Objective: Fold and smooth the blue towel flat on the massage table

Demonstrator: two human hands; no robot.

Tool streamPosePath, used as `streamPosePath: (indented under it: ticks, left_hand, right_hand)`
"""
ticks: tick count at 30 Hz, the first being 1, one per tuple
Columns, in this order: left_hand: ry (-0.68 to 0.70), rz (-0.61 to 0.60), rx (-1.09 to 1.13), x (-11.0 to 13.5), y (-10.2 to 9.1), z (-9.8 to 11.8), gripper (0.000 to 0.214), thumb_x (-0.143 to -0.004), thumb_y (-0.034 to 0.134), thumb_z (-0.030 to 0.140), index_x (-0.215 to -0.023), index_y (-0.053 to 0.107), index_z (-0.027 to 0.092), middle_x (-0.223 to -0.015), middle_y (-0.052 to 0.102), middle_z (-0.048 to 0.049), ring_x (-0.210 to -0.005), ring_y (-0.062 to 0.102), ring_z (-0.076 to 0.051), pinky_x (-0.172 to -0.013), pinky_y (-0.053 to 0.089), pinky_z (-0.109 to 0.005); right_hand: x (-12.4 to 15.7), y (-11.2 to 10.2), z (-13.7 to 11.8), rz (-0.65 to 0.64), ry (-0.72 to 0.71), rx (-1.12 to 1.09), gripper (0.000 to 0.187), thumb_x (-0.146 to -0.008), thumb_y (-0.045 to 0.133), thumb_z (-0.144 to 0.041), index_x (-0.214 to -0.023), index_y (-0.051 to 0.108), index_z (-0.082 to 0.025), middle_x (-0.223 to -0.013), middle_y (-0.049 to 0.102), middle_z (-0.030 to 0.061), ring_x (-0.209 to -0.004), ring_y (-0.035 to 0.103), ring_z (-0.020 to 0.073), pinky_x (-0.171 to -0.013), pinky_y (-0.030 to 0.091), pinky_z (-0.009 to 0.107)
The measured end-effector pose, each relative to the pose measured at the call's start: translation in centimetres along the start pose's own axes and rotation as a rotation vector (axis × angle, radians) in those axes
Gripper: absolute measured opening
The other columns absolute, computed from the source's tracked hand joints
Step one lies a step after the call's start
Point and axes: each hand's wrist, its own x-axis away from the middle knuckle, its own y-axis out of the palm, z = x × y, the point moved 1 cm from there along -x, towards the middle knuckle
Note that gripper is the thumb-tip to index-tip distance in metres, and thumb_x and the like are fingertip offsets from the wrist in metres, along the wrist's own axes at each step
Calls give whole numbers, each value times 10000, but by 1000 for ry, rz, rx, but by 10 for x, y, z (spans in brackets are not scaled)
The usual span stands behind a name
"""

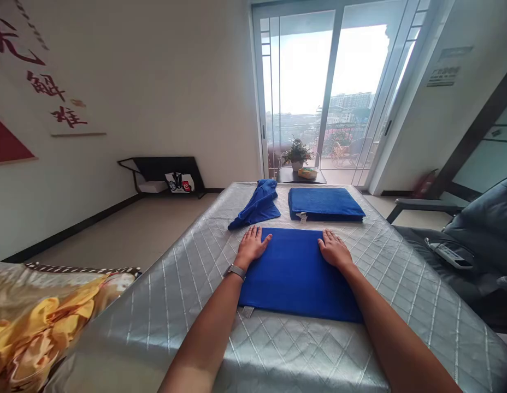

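Note:
A blue towel (296, 273) lies flat and squared before me on a silver quilted table cover (196, 273), a small white tag showing at its near left edge. My left hand (252, 245) rests open on its far left corner, a watch at the wrist. Over the far right corner lies my right hand (334, 248), also open, palm down. Just beyond, a stack of folded blue towels (327, 202) sits to the right, a tag on its front edge. A crumpled blue towel (259, 204) lies to the left of that stack.
Past the table's far end stands a small table with a potted plant (298, 154), before a sliding glass door. A dark armchair (478, 234) holding a power strip (449, 254) is at the right. Yellow cloth (48, 327) lies at the lower left.

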Motion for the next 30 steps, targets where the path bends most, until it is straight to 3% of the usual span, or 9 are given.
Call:
streamPosePath:
  ticks: [20, 30]
  left_hand:
    - [13, 43, 50, -1, 2, 3, 868, -998, 156, 677, -1588, 308, 58, -1671, 248, -188, -1555, 215, -291, -1266, 147, -411]
    - [-4, 32, 40, -4, 4, 3, 854, -994, 152, 684, -1598, 305, 101, -1677, 256, -154, -1557, 210, -286, -1269, 149, -427]
  right_hand:
    - [-4, 3, 7, -17, -9, 62, 660, -1065, 191, -422, -1626, 248, -78, -1701, 194, 91, -1571, 134, 182, -1270, 127, 358]
    - [-1, -4, 4, -32, -7, 44, 656, -1073, 197, -419, -1631, 223, -73, -1702, 198, 102, -1572, 130, 181, -1267, 128, 350]
